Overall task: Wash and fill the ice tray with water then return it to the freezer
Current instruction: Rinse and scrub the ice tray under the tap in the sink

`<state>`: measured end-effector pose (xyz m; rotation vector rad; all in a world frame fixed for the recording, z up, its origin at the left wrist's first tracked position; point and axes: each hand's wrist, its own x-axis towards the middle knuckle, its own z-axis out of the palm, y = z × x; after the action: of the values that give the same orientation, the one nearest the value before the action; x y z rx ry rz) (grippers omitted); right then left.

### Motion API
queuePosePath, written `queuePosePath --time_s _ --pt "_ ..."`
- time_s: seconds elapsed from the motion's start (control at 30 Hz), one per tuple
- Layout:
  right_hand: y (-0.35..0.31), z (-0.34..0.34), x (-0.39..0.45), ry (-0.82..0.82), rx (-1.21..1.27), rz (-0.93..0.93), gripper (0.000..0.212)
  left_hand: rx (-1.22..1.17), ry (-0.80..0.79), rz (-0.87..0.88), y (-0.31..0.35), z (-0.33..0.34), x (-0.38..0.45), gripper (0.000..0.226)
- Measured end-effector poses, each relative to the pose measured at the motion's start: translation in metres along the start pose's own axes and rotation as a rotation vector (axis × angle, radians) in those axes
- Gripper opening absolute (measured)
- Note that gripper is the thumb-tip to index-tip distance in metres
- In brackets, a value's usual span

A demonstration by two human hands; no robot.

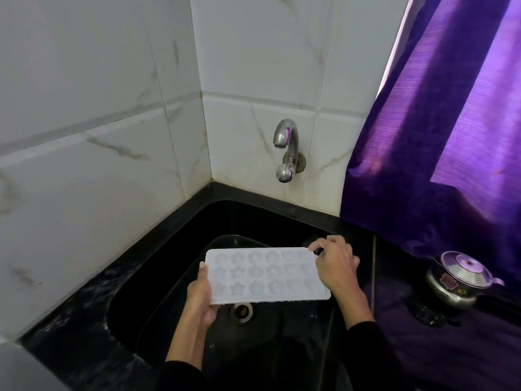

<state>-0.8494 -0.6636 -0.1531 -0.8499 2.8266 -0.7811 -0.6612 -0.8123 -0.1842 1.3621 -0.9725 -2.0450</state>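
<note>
While the ice tray [266, 273] is gripped at both ends by the left hand [200, 294] and right hand [335, 266] over the sink [158, 277], it should be kept level under the tap [286, 139].

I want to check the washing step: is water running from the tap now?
No, the tap shows no stream above the ice tray.

Dim, soft daylight glows through the purple curtain [456, 114]; the black sink [158, 277] seems underexposed, edges bowed.
</note>
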Motion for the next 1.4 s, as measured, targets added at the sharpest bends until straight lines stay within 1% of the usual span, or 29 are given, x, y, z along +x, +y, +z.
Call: queuePosePath --time_s 0.1,0.23,0.33,0.43,0.57,0.7,0.83,1.0,1.17,1.33,1.4 --pt "-0.005 0.001 0.003 -0.056 -0.153 -0.049 0.048 -0.013 -0.004 -0.023 -0.004 -0.001 0.004 0.041" --pt "-0.010 0.000 0.005 -0.132 -0.215 -0.089 0.056 -0.023 0.013 -0.021 -0.003 0.003 0.006 0.041" --pt "-0.012 -0.003 0.007 -0.119 -0.244 -0.082 0.053 -0.019 0.025 -0.021 -0.002 0.005 0.008 0.041" --pt "-0.014 -0.002 0.010 -0.113 -0.279 -0.084 0.045 -0.009 0.023 -0.031 -0.001 0.005 0.010 0.043" --pt "-0.016 0.004 0.011 -0.146 -0.280 -0.097 0.039 0.015 0.025 -0.013 0.000 0.005 0.011 0.042" --pt "-0.014 0.002 0.011 -0.125 -0.285 -0.088 0.035 0.022 0.028 -0.010 0.001 0.003 0.009 0.042" --pt "-0.018 0.002 0.011 -0.133 -0.321 -0.097 0.041 0.022 0.019 -0.016 0.001 0.003 0.007 0.039" --pt "-0.015 0.001 0.008 -0.130 -0.269 -0.081 0.044 0.023 0.025 -0.007 0.004 0.002 0.005 0.040" --pt "-0.016 0.001 0.007 -0.129 -0.283 -0.077 0.039 0.025 0.012 -0.018 0.003 0.002 0.006 0.042" --pt "-0.014 0.001 0.006 -0.137 -0.221 -0.082 0.042 0.017 0.026 -0.017 0.004 0.000 0.006 0.041" --pt "-0.015 -0.002 0.005 -0.117 -0.206 -0.080 0.040 0.011 0.029 -0.022 0.004 0.001 0.004 0.040"
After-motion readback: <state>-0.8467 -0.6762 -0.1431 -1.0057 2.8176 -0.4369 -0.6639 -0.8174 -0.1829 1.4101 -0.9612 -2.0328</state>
